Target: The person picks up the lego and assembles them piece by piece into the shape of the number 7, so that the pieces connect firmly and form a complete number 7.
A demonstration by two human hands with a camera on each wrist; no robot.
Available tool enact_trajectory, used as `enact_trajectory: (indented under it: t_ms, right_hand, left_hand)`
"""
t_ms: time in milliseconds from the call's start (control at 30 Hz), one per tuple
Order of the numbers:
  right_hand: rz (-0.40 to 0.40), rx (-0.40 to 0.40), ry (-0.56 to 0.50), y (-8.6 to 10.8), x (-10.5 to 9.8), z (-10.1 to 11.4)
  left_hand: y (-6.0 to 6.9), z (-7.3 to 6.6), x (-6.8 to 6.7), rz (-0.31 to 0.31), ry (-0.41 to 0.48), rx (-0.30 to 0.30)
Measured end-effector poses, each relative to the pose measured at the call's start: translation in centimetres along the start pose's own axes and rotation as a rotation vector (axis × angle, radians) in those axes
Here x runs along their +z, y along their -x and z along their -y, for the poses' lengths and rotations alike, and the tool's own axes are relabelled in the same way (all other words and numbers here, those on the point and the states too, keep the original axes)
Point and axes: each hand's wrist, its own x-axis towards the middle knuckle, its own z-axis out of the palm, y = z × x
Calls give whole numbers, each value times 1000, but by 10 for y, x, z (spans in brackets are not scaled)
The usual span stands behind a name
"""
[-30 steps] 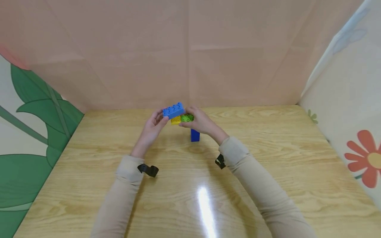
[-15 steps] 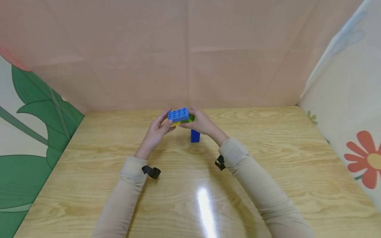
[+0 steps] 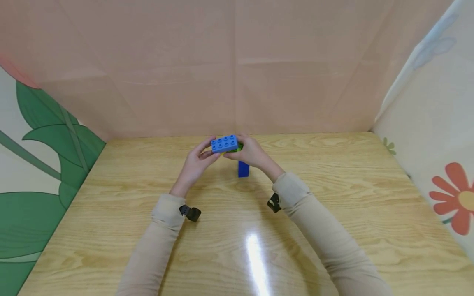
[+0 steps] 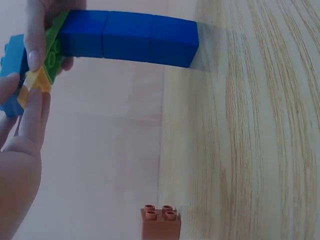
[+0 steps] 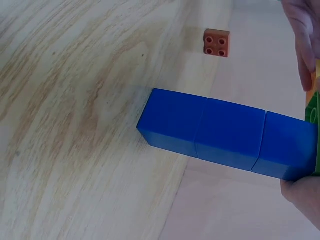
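My left hand (image 3: 194, 166) holds a light blue eight-stud brick (image 3: 224, 143), thumb on its near side. In the left wrist view one of its fingers touches the underside of a yellow brick (image 4: 37, 85). The light blue brick lies over the yellow one; whether they are fully joined cannot be told. With thumb and fingers my right hand (image 3: 253, 154) grips a green brick (image 4: 53, 55) beside the yellow one. Below the green brick stands an upright column of three dark blue blocks (image 5: 227, 132), its foot on the table. Fingers partly hide the green and yellow bricks.
An orange-brown four-stud brick (image 5: 216, 43) stands on the wooden table (image 3: 333, 185) near the column, hidden in the head view. A pinkish backdrop (image 3: 237, 82) rises behind the table's far edge. Printed panels flank both sides.
My left hand has moved right and slightly down with the light blue brick, which now covers most of the yellow and green bricks in the head view. The right hand stays nearly still.
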Motion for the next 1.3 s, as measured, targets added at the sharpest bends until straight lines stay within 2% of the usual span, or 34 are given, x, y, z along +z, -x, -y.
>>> enact_trajectory:
  t_ms: [167, 300, 533, 700, 1000, 1300]
  right_hand:
    - [-28, -6, -45, 0, 2, -2]
    - [-91, -123, -40, 3, 6, -7]
    - [-241, -441, 237, 9, 13, -15]
    - [-346, -577, 356, 10, 15, -20]
    - [-402, -629, 408, 12, 18, -24]
    - [-392, -589, 395, 13, 19, -24]
  left_hand:
    - [-2, 1, 0, -19, -16, -14]
    - [-3, 2, -1, -19, -23, -21]
    - [-2, 3, -1, -22, -42, -47]
    - [-3, 1, 1, -17, -18, -32]
    - [-5, -2, 5, -45, 14, -36]
    - [-7, -5, 9, -68, 37, -46]
